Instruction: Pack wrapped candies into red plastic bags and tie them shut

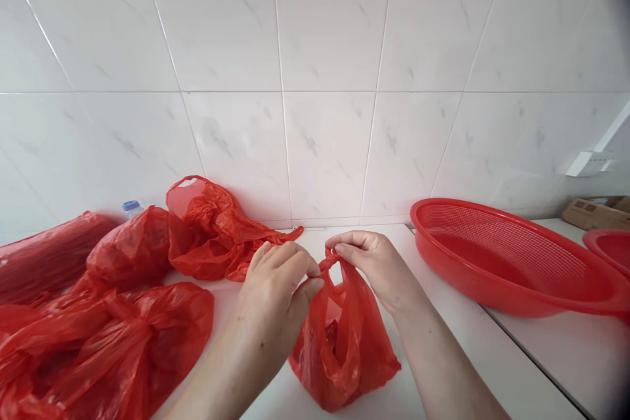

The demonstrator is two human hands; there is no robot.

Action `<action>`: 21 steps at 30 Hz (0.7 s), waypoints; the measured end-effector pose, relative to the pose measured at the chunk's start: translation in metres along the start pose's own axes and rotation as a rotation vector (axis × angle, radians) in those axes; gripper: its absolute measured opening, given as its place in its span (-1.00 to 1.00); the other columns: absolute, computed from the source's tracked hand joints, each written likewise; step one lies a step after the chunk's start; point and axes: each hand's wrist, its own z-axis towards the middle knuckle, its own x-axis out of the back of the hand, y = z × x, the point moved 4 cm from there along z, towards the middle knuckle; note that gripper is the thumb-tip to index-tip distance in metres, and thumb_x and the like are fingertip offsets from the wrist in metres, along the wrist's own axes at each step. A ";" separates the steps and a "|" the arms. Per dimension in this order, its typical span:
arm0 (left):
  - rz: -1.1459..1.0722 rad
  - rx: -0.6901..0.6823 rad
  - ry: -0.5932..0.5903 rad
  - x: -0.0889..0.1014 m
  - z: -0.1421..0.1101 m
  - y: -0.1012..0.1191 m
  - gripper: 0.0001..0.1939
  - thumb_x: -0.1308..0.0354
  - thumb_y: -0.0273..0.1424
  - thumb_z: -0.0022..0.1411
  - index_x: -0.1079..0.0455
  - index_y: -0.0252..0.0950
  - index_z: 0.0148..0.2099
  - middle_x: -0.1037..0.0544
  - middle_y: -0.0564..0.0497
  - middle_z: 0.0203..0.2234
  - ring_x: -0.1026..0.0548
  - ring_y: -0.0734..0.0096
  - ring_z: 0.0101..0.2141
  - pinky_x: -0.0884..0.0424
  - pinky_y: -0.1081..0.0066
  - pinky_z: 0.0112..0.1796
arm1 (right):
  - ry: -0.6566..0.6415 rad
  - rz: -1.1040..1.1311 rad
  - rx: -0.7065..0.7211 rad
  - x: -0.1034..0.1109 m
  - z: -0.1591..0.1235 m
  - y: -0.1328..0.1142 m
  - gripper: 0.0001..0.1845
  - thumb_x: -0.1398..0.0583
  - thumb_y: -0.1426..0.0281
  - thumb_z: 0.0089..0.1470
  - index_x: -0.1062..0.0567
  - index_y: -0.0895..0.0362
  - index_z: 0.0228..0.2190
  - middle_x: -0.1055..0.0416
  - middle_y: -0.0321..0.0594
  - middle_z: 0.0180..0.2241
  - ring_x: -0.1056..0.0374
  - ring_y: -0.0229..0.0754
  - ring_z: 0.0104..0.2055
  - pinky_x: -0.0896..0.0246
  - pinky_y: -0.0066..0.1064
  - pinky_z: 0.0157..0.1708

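In the head view, a red plastic bag [367, 354] stands on the white bench [453, 354], between the person's forearms and low in the middle of the picture. Its handles are drawn up and twisted together at the top, leaving a gap beneath the twist; something darker shows inside, too veiled by the plastic to make out. The left hand [278, 282] pinches one side of the twisted part between thumb and fingers. The right hand [367, 256] is closed on the other side, thumb against forefinger, a little higher.

To the left lies a tied red bag [142, 335], its plastic gathered into a knot. Behind it are a rounded red bundle [135, 246] and a long red bundle [44, 252] that reaches the picture's edge. A crumpled red bag [211, 230] with a handle loop sits near the tiled wall [325, 46], and a blue bottle cap [130, 205] shows behind the rounded bundle.

To the right rests a wide red mesh basket [453, 269]. Beyond it are a cardboard box [590, 215] and part of a second red basket [596, 236]; a white socket [588, 163] is mounted on the wall.
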 end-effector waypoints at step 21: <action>-0.639 0.200 -0.353 -0.037 -0.038 -0.086 -0.32 -0.29 -0.15 0.05 -0.19 -0.16 0.18 -0.30 -0.16 0.14 -0.37 0.13 0.04 -0.20 0.07 0.10 | -0.093 0.035 -0.086 0.055 -0.032 0.104 -0.15 -0.08 -0.11 0.06 -0.05 0.06 0.24 -0.23 0.00 0.13 -0.21 -0.03 0.15 -0.17 -0.14 0.06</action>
